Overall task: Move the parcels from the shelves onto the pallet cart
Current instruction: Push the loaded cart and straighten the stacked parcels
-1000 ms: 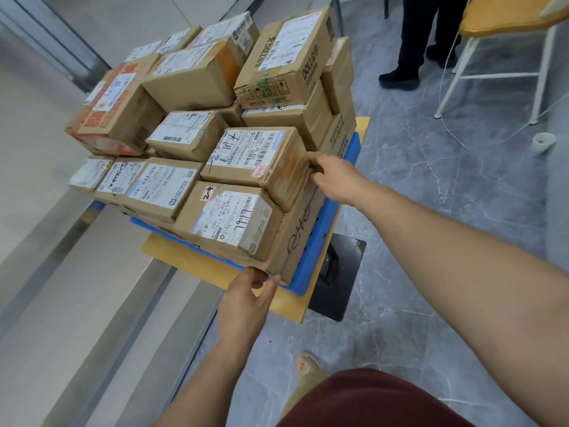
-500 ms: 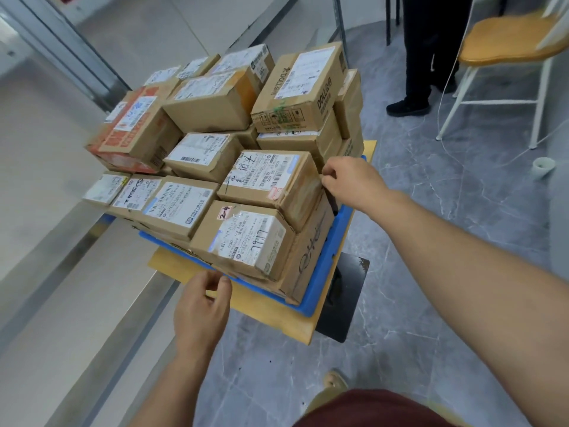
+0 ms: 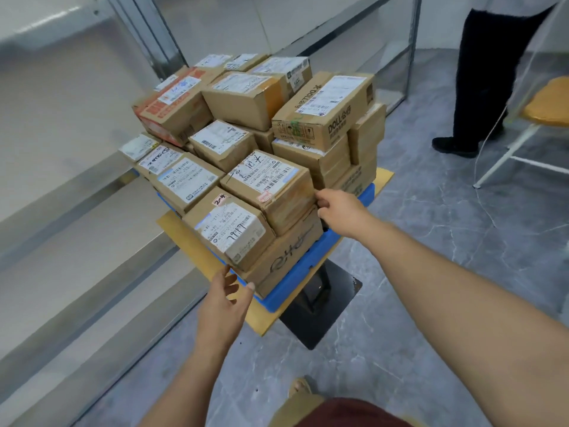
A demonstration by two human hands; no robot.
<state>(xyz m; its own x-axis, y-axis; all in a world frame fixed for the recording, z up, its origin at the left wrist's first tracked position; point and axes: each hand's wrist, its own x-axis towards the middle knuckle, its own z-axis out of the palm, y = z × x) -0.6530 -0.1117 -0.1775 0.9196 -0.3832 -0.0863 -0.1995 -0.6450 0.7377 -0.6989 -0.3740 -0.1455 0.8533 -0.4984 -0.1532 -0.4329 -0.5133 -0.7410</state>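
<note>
Left hand [image 3: 226, 300] has come up and right since half a second ago: it was down by the edge of the tan wooden board [image 3: 258, 318] with fingers bunched, now it's at the front corner of the stack. Right hand [image 3: 338, 211] has pretty much stayed put.

Hands: the left one is wide open, fingers fanned, holding nothing. Its fingertips are at the bottom corner of the small brown cardboard parcel with the handwritten 7917 label [image 3: 229, 229], thumb by the big brown carton with a black scrawl on its side [image 3: 286, 257] underneath. Touching or just short, honestly can't tell. The right one has its fingers bent in against the right side of the brown taped parcel with the pen-marked white label [image 3: 268, 183], which sits on that big carton. Real grip or just pressing? Can't tell, the fingertips are tucked out of sight.

The rest of the brown cardboard parcels [image 3: 221, 143] are piled two and three high on the blue plastic pallet [image 3: 295, 291], which lies on the wooden board over a black metal base [image 3: 326, 312]. Tallest bit is back right, topped by a long carton printed DOLL [image 3: 326, 109]; an orange-and-red printed box [image 3: 169, 106] sits back left.

Steel-edged shelves [image 3: 77, 266] run along the left. A person in black trousers [image 3: 492, 72] stands far right beside a white-legged chair with an orange seat [image 3: 548, 103].
</note>
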